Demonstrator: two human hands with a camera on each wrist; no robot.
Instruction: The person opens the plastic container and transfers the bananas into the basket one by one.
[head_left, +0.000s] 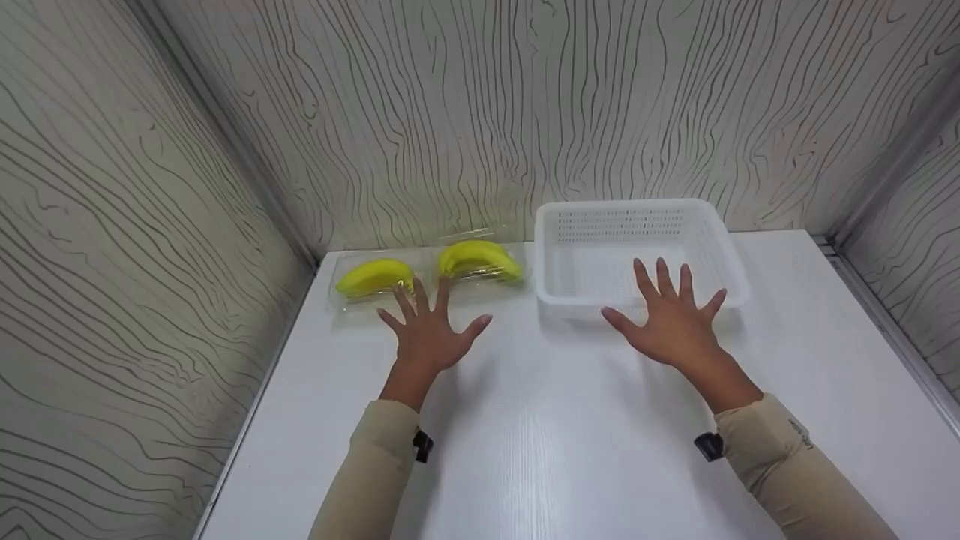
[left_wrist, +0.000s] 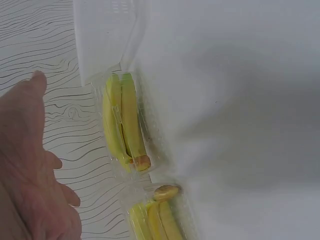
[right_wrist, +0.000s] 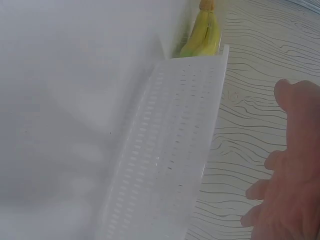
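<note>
Two clear plastic packs hold yellow bananas along the back left of the white table. In the head view, one bunch of bananas [head_left: 375, 277] lies at the far left, and the other bananas [head_left: 480, 259] lie just beside the basket. My left hand [head_left: 431, 337] hovers with spread fingers, its fingertips overlapping the packs' front edges. On the right, my right hand [head_left: 675, 322] is spread the same way, its fingers overlapping the front wall of a white plastic basket [head_left: 551, 255]. Neither hand holds anything. The left wrist view shows both packs, with the nearer bananas [left_wrist: 125, 120] in the middle.
Wood-grain patterned panels [head_left: 450, 112] rise behind the table and on both sides. The basket has slotted walls and stands against the back panel. White tabletop [head_left: 525, 450] stretches in front of the packs and between the forearms.
</note>
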